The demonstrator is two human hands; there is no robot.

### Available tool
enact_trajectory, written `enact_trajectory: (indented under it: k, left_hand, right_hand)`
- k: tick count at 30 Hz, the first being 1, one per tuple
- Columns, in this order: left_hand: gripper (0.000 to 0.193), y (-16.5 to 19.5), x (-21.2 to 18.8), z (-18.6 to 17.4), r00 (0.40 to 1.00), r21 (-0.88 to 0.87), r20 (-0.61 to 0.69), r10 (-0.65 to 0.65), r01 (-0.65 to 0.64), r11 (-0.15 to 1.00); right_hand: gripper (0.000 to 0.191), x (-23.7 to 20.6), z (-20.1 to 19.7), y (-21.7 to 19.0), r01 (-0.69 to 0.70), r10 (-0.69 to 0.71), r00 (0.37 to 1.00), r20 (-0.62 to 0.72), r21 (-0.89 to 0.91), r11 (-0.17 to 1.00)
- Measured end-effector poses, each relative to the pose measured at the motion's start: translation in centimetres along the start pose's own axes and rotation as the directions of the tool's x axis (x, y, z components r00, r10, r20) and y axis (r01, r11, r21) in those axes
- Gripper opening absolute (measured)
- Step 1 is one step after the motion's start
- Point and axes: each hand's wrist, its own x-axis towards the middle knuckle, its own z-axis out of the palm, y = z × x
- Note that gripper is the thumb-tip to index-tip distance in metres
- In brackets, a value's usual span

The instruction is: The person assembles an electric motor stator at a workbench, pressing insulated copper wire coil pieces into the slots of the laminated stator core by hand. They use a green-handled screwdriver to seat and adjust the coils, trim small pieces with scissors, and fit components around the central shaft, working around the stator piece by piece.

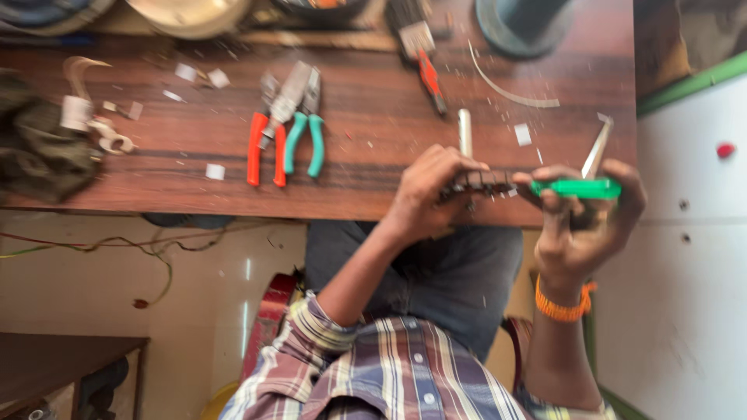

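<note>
My left hand is clamped over a dark, ribbed part at the near edge of the table, fingers curled across its top so only a short stretch of it shows. The part lies along the table edge, its long axis running left to right across the view, its exposed end pointing toward my right hand. It looks dark brown to black with a row of small ridges; blur hides finer detail. My right hand grips a green tool, whose handle also lies left to right, its near end just beside the part; whether they touch I cannot tell. A thin metal strip rises at a tilt from behind my right fingers. An orange band sits on that wrist. Farther back on the table lie red pliers and teal pliers side by side, handles toward me, with white scraps scattered about
</note>
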Motion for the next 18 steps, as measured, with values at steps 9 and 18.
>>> enact_trajectory:
  k: [9, 18]
  left_hand:
    - [0.038, 0.3, 0.5, -0.2, 0.999, 0.125, -0.011, -0.037, 0.038, 0.991]
    - [0.035, 0.6, 0.6, 0.5, 0.992, 0.254, -0.021, -0.122, 0.123, 0.959]
  right_hand:
    - [0.048, 0.0, 3.8, -1.5, 0.002, -0.007, 0.999, -0.046, -0.107, 0.994]
    - [0.034, 4.1, -4.5, 0.3, -0.192, 0.198, 0.98, 0.024, -0.167, 0.967]
